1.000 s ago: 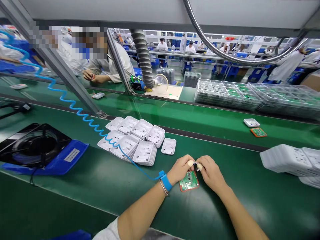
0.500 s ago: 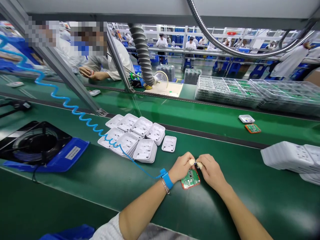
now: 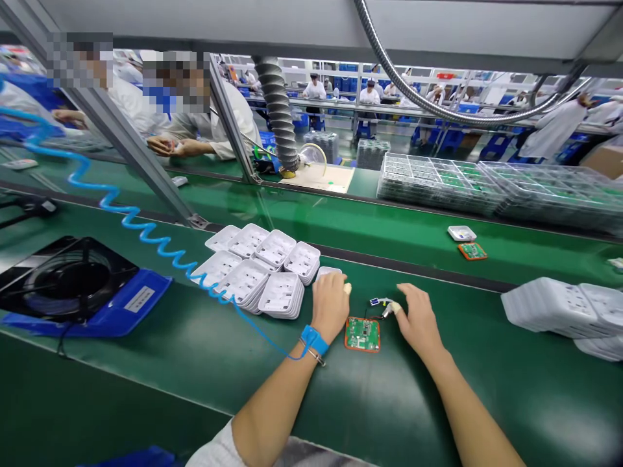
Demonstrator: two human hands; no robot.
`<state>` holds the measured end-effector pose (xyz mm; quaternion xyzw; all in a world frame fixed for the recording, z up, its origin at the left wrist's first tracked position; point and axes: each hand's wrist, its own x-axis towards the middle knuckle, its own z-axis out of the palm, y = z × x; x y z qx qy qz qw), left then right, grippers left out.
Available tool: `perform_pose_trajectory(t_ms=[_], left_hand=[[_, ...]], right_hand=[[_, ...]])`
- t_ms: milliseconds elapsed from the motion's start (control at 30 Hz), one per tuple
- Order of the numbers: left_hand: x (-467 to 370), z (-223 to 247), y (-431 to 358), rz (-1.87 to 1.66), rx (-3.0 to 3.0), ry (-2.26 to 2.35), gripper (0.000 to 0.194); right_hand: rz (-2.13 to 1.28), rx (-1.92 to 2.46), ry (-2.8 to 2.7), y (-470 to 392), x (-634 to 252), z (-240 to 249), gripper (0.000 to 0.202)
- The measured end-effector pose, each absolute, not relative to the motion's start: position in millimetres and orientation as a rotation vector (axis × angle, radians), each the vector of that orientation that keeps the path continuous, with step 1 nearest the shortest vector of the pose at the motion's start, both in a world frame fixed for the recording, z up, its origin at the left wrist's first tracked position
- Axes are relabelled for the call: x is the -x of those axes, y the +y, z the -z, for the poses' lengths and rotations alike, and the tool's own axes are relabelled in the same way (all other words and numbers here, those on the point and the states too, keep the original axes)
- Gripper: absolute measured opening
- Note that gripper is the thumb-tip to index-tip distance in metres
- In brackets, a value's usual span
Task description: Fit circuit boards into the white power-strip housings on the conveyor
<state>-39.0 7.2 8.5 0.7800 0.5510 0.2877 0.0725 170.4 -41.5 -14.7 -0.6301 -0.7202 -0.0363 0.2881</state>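
Note:
My left hand (image 3: pixel 331 306), with a blue wrist strap (image 3: pixel 314 340), is over a single white plastic casing (image 3: pixel 329 270) beside the stacks. Its fingertips are hidden behind the back of the hand, so I cannot tell if they grip the casing. To its right lies a green circuit board (image 3: pixel 363 335) with an orange-red rim, flat on the bench. Thin wires run from the board to a small silver part (image 3: pixel 387 311) and a small blue-and-white part (image 3: pixel 374 301). My right hand (image 3: pixel 419 322) is open, fingers apart, its covered thumb close against the silver part.
Stacked white casings (image 3: pixel 281 293) stand left, with more stacks (image 3: pixel 548 305) at right. A fan (image 3: pixel 82 275) sits far left. The coiled blue cord (image 3: pixel 160 243) crosses the bench. Beyond, a green belt (image 3: pixel 341 214) carries a casing (image 3: pixel 461 233) and another board (image 3: pixel 472 251). Co-workers sit opposite.
My hands have parted: the left went left to the single casing, the right moved slightly right with its fingers spread. The small wired parts now show above the board. Belt items shifted left.

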Motion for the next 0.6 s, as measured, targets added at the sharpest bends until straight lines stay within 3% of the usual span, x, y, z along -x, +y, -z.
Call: perform_pose_trajectory(t_ms=[100, 233, 333, 467, 600], left_hand=[[43.5, -6.1, 9.1, -0.632, -2.393, 1.82, 0.014], [30.0, -1.5, -9.2, -0.531, -2.516, 1.623, 0.013], [24.9, -4.5, -16.6, -0.559, -2.55, 1.476, 0.016], [36.3, -5.4, 0.7, -0.654, -2.393, 1.714, 0.018], [40.8, 3.4, 17.6, -0.516, -2.264, 1.835, 0.01]], right_hand=[[0.027, 2.01, -1.892, -44.8, -173.7, 14.6, 0.023], [-0.03, 2.232, -1.945, -46.4, -153.4, 13.4, 0.036], [0.02, 2.208, -1.963, -43.8, -141.3, 14.7, 0.032], [0.035, 2.088, -1.96, -41.6, -146.4, 17.3, 0.017], [-0.223, 1.809, -1.865, -45.6, -150.5, 11.7, 0.009]])
